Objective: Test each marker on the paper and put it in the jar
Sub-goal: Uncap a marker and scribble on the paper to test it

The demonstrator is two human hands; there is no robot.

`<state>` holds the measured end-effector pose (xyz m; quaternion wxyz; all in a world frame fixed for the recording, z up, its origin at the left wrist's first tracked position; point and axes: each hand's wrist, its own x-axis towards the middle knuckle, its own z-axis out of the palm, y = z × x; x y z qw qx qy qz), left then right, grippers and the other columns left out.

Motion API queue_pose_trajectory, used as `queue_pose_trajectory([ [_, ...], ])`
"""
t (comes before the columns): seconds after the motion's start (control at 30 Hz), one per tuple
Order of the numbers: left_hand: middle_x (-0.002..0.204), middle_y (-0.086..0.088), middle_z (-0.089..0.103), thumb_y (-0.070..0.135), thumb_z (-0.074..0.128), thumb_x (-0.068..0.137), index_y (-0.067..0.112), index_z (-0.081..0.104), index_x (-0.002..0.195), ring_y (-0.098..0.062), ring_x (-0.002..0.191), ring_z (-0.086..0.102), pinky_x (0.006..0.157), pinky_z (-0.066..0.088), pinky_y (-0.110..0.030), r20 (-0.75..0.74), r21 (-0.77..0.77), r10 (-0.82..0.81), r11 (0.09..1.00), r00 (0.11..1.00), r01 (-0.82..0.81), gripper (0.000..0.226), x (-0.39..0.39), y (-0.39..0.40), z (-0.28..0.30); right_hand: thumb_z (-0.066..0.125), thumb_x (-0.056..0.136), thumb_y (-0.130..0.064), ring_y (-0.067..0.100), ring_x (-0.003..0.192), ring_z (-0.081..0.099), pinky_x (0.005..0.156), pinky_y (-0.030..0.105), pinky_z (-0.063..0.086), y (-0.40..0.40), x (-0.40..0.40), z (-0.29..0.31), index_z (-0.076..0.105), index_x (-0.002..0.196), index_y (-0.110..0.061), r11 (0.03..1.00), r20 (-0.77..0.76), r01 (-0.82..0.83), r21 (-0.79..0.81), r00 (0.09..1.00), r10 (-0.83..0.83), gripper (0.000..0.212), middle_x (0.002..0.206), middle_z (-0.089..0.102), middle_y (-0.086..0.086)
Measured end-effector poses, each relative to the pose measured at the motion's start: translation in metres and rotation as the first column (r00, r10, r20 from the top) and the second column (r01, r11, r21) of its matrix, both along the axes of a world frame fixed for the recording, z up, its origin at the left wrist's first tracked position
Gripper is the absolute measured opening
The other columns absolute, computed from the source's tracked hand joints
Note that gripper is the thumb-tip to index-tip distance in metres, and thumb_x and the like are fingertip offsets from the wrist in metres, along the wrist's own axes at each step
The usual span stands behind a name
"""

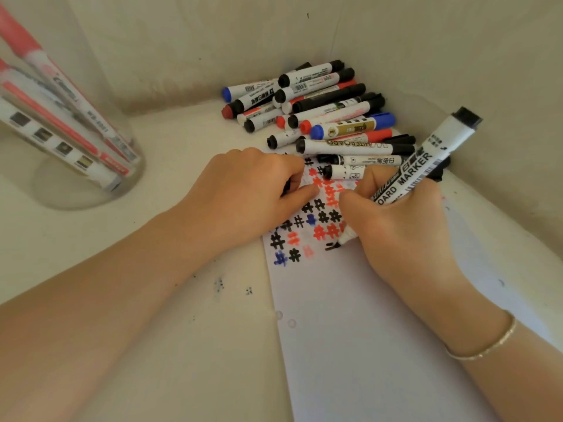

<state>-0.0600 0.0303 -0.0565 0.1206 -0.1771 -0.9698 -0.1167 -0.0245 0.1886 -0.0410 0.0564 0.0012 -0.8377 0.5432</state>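
A: Where's the marker [425, 169]?
B: In the right hand [399, 226]. The fingers curl round its white barrel, which slants up to the right, black end cap highest. Its black tip is down on the paper [350, 315], just under the rows of marks [307, 220].
A: What sort of marks?
B: Small hash-like signs in black, red and blue, crowded over the far end of the sheet. A fresh black stroke sits right at the tip.
A: And the left hand [249, 193]?
B: It rests on the paper's far left corner, knuckles up, fingers curled under. Something dark shows between the fingers, possibly a cap; I can't tell what it is, or whether the hand is holding it.
A: The other markers?
B: A pile [320, 108] lies beyond the sheet, in the corner where the walls meet. Black, red and blue caps, mostly white barrels, lying crosswise over each other. The nearest ones touch the paper's far edge.
A: The jar [61, 117]?
B: Far left, well apart from the hands. Clear glass, upright on the table [91, 269], with several markers leaning inside, red caps up.
A: Anything else?
B: A thin bracelet [487, 345] on the right wrist, and a few dark ink specks on the table beside the sheet.
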Motion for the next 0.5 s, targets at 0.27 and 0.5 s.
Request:
queue_pose_trajectory([
  [0.27,0.055,0.007,0.044,0.055,0.040,0.089,0.025,0.038,0.064,-0.007,0.050,0.041,0.047,0.030,-0.026,0.021,-0.001,0.003,1.000,1.000,-0.003,0.039,0.0002,0.0007,0.0010,0.061,0.075,0.001,0.012,0.037,0.038,0.034,0.015,0.033,-0.0005,-0.0008,0.0003,0.048,0.069,0.016,0.999,0.024,-0.011,-0.040,1.000,0.012,0.021,0.056,0.045,0.029],
  [0.5,0.055,0.008,0.045,0.056,0.039,0.089,0.026,0.040,0.066,-0.006,0.050,0.041,0.048,0.030,-0.026,0.040,-0.007,0.006,1.000,0.999,-0.006,0.038,0.0015,0.0015,0.0032,0.059,0.076,0.003,0.015,0.040,0.037,0.035,0.016,0.032,0.0007,-0.0015,-0.0004,0.045,0.067,0.016,0.996,0.023,0.016,-0.083,1.000,-0.014,0.020,0.056,0.045,0.026],
])
